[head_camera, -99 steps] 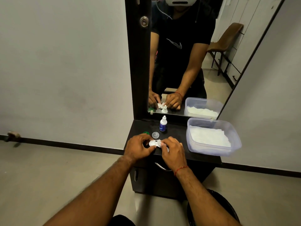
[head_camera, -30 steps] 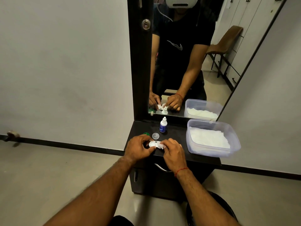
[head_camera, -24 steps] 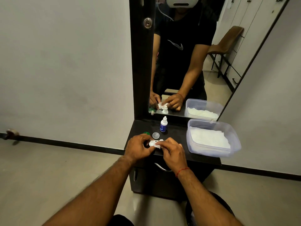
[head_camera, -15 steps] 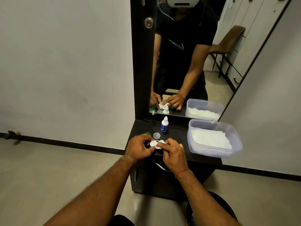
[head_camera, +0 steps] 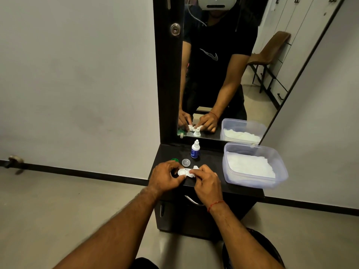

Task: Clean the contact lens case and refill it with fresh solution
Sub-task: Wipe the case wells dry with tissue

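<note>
The white contact lens case (head_camera: 184, 172) is held just above the near edge of the narrow black dresser top (head_camera: 209, 164), between both hands. The left hand (head_camera: 165, 177) pinches its left well between thumb and fingertips, clamped on the case. The right hand (head_camera: 206, 183) closes its fingers on a small white wad, apparently tissue (head_camera: 195, 168), pressed at the case's right well.

Just beyond the hands lie a green cap (head_camera: 174, 159) near the left edge and a clear cap (head_camera: 186, 162) to its right, apart from each other. Farther back, near the mirror (head_camera: 223, 74), the small solution bottle (head_camera: 195, 149) stands upright with its tip closed.

A clear plastic tub (head_camera: 254, 186) lined with white tissue fills the right part of the top; its near right corner overhangs the edge. Open surface remains between the tub and the hands, and between the bottle and the tub. The left edge of the top sits close by the green cap, with grey floor (head_camera: 58, 210) below.
</note>
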